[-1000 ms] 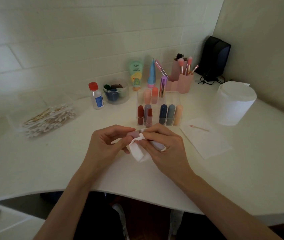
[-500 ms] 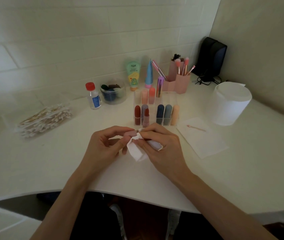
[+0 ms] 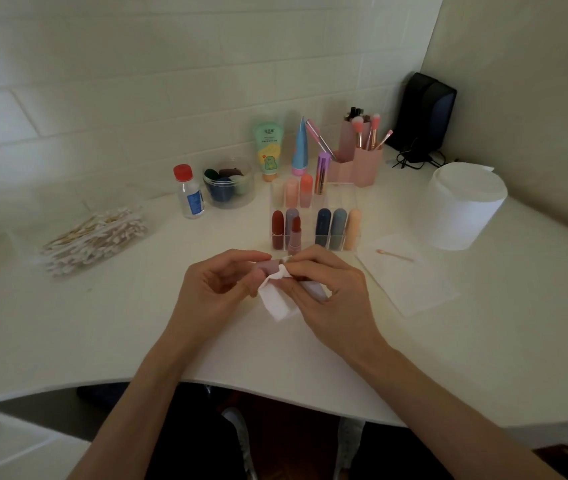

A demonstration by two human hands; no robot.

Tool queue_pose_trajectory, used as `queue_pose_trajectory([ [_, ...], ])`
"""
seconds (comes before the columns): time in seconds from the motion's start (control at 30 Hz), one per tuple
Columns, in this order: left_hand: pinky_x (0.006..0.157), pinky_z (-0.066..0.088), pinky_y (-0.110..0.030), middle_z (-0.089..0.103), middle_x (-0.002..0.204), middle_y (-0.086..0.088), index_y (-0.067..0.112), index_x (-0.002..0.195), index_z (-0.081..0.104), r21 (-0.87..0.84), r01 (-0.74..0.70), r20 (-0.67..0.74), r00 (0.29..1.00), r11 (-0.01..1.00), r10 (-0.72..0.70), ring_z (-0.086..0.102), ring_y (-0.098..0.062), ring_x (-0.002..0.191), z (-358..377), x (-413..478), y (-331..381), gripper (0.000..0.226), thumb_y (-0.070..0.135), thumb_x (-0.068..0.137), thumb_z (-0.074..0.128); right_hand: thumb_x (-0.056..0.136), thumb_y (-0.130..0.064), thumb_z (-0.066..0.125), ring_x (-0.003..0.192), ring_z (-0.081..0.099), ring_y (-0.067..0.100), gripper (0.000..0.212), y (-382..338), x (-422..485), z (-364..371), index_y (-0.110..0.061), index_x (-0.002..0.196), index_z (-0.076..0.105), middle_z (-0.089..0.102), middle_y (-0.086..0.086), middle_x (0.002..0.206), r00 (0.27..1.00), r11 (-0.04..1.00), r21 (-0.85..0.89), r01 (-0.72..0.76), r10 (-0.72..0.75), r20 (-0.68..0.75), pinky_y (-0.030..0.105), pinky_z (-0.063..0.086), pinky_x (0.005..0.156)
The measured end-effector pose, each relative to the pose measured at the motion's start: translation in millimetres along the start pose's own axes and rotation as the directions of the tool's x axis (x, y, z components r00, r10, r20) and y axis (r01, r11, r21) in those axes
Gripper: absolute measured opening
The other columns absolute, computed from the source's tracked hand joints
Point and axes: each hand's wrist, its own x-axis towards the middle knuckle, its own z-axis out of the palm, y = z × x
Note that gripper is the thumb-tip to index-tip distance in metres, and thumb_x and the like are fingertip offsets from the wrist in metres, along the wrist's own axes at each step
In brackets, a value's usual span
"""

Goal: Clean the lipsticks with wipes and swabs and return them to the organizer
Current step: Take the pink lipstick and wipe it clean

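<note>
Head view: bare table (image 3: 102,323) runs from the hands to its curved near edge; organizer (image 3: 351,206) stands just behind them. Mauve lipstick (image 3: 268,266) is held over mid-table, long axis near level, far-left to near-right. Left hand (image 3: 213,289) pinches its left end; right hand (image 3: 331,299) grips the wipe (image 3: 275,301) wrapped round it.

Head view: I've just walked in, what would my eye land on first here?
The two hands at the middle of the white desk: the left hand pinches a mauve lipstick while the right hand wraps a white wipe round it with its fingers. Just behind them stands a clear organizer with colourful lipsticks upright in its slots. A heap of cotton swabs lies at the left and a big white roll stands at the right.
</note>
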Motion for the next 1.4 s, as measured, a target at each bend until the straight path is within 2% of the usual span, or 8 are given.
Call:
queue_pose_trajectory([
  [0.17,0.058,0.039,-0.019,0.067,0.065,-0.006,0.013,0.098,0.08,0.036,0.072,0.01,0.997,0.997,-0.073,0.049,-0.014,0.056,2.3,0.1,-2.4,0.035,0.025,0.104,0.047,0.084,-0.006,0.081,0.086,0.065,0.007,0.012,-1.8,-0.5,0.5,-0.001,0.094,0.078,0.072,0.006,0.096,0.999,0.999,-0.01,0.041,-0.041,0.012,0.014,0.051,0.084],
  [0.4,0.08,0.059,-0.031,0.077,0.1,-0.004,0.006,0.108,0.074,0.035,-0.035,-0.033,0.999,0.999,0.036,0.073,-0.025,0.088,0.0,2.0,-6.5,0.019,0.014,0.091,0.072,0.086,-0.011,0.08,0.087,0.066,0.005,0.014,0.6,0.1,0.9,-0.003,0.097,0.078,0.073,0.003,0.096,1.0,1.0,0.016,-0.02,0.02,0.01,0.014,0.051,0.084],
  [0.53,0.058,0.046,-0.022,0.073,0.081,-0.011,0.009,0.113,0.074,-0.031,0.113,0.019,0.993,0.993,-0.112,0.055,-0.022,0.056,1.2,0.4,-3.5,0.045,0.044,0.104,0.047,0.084,-0.007,0.08,0.087,0.066,0.004,0.012,0.4,0.2,0.8,-0.003,0.095,0.078,0.073,0.003,0.096,1.0,1.0,0.012,-0.024,0.024,-0.014,0.014,0.05,0.084],
  [0.63,0.054,0.039,-0.019,0.06,0.06,-0.015,0.009,0.095,0.078,0.05,0.108,0.001,0.994,0.993,-0.109,0.048,-0.013,0.05,2.0,0.4,-6.0,0.044,0.035,0.104,0.044,0.086,-0.011,0.078,0.088,0.064,0.0,0.013,-0.6,-0.1,0.2,-0.001,0.095,0.078,0.073,0.005,0.097,1.0,1.0,-0.001,0.015,-0.015,-0.001,0.011,0.049,0.086],
  [0.87,0.062,0.047,-0.012,0.078,0.09,0.0,0.008,0.107,0.075,-0.015,-0.012,-0.027,1.0,1.0,0.011,0.064,-0.01,0.065,2.6,0.3,0.7,0.021,0.016,0.091,0.062,0.084,-0.006,0.08,0.087,0.068,0.008,0.012,-0.3,1.8,0.4,-0.002,0.095,0.078,0.072,0.002,0.096,1.0,0.999,0.041,-0.031,0.031,0.003,0.019,0.053,0.083],
  [1.03,0.053,0.038,-0.021,0.063,0.061,-0.014,0.013,0.105,0.079,0.005,0.099,0.011,0.995,0.995,-0.1,0.046,-0.016,0.049,1.0,-0.1,-5.8,0.039,0.034,0.104,0.046,0.082,-0.002,0.08,0.087,0.065,0.005,0.011,-2.2,2.1,-1.7,-0.001,0.093,0.077,0.072,0.005,0.095,1.0,1.0,0.01,0.011,-0.011,-0.025,0.013,0.05,0.086],
  [1.1,0.053,0.038,-0.018,0.062,0.056,0.0,0.01,0.101,0.078,0.025,0.08,0.019,0.997,0.997,-0.08,0.046,-0.011,0.047,2.4,-0.8,-3.5,0.035,0.029,0.1,0.049,0.086,-0.011,0.077,0.09,0.062,-0.003,0.013,-1.9,1.3,-1.3,-0.001,0.094,0.077,0.072,0.003,0.097,1.0,1.0,-0.002,0.018,-0.018,-0.015,0.01,0.048,0.088],
  [1.4,0.064,0.055,-0.02,0.078,0.089,0.001,0.017,0.106,0.077,0.066,-0.046,-0.09,0.995,0.997,0.052,0.07,-0.012,0.071,0.3,-3.1,2.0,0.025,0.017,0.081,0.073,0.089,-0.007,0.079,0.087,0.069,0.017,0.012,-5.1,2.1,1.0,-0.005,0.101,0.08,0.072,0.003,0.096,0.992,0.983,0.142,-0.119,0.111,0.063,0.031,0.055,0.079],
])
